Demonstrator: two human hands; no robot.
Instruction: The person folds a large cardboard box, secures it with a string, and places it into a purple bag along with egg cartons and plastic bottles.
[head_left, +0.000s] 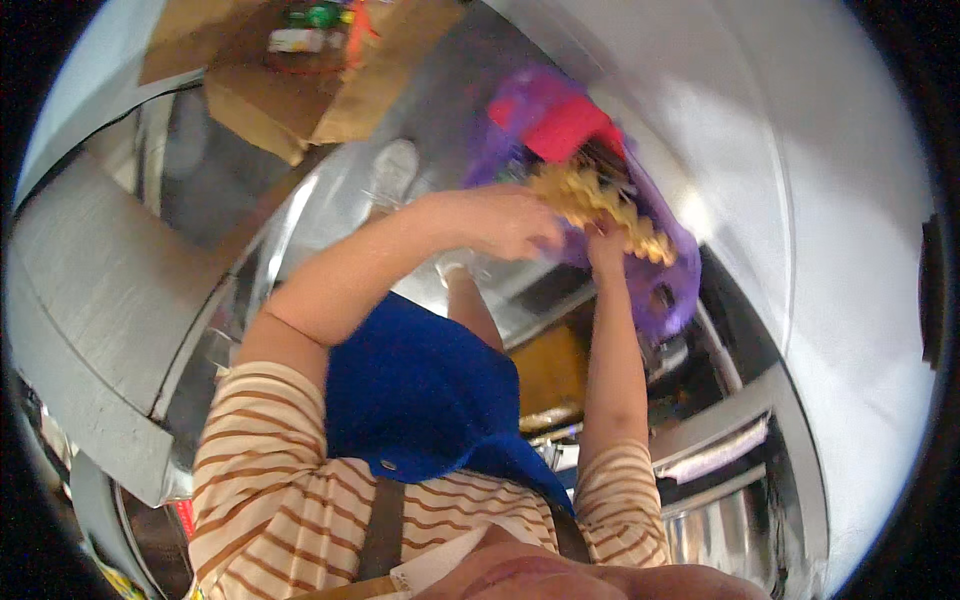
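Observation:
A purple plastic bag (664, 300) hangs or lies bunched ahead of me on the right, its mouth spread around a bright red item (566, 131). Across that opening runs a yellow, wavy-edged strip-like thing (592, 199), its material too blurred to name. My right hand (606, 234) grips its lower edge with bent fingers. My left hand (517, 225) is smeared by motion just beside the yellow thing, fingers curled; whether it holds anything does not show. Darker contents in the bag are indistinct.
An open cardboard box (259, 112) with green, white and orange items stands at the upper left. A grey metal surface (97, 270) lies to my left. A smooth white surface (840, 225) rises on my right, above a shelf (720, 450). My shoes (395, 169) are on the floor.

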